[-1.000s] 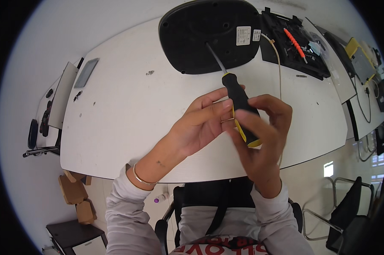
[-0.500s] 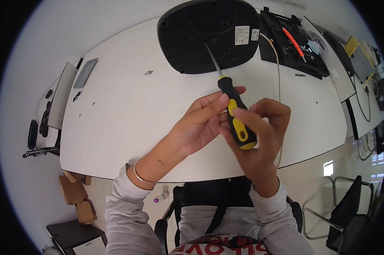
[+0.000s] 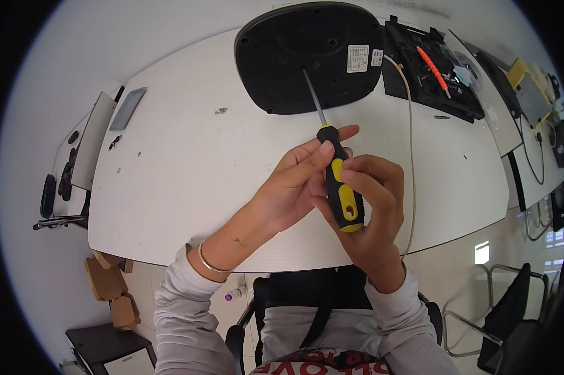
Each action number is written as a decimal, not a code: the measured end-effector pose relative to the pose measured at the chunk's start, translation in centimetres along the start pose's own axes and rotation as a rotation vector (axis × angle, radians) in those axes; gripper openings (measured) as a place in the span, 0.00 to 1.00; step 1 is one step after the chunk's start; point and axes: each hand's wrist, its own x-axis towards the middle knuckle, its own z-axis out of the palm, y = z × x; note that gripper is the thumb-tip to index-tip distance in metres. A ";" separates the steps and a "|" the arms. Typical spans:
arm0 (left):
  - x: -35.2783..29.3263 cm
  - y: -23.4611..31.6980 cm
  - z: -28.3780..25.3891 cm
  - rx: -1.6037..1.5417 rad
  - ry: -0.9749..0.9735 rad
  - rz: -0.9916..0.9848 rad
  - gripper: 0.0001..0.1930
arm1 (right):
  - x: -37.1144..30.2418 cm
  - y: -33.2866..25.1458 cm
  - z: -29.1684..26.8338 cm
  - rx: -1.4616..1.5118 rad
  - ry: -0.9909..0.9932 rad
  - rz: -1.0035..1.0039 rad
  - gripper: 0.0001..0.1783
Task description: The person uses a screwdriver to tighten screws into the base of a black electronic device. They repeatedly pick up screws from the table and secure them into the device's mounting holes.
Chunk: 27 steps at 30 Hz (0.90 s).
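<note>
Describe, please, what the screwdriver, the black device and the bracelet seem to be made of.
Screwdriver: the shaft looks like metal, grey and smooth; the handle, probably plastic or rubber, looks matte and moulded. Black device: likely moulded plastic, dull, with recessed holes. Bracelet: probably polished metal, given its bright shine.

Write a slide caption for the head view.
Left hand and right hand hold a black-and-yellow screwdriver to a black casing on a white table.

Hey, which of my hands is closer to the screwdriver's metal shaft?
Your left hand: it holds the narrow upper end of the screwdriver handle, next to the shaft. Your right hand touches the handle lower down, nearer its yellow butt.
</note>
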 end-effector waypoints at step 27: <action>0.6 0.3 -1.7 0.032 0.133 0.060 0.25 | -0.7 0.4 -0.5 0.007 0.074 -0.028 0.17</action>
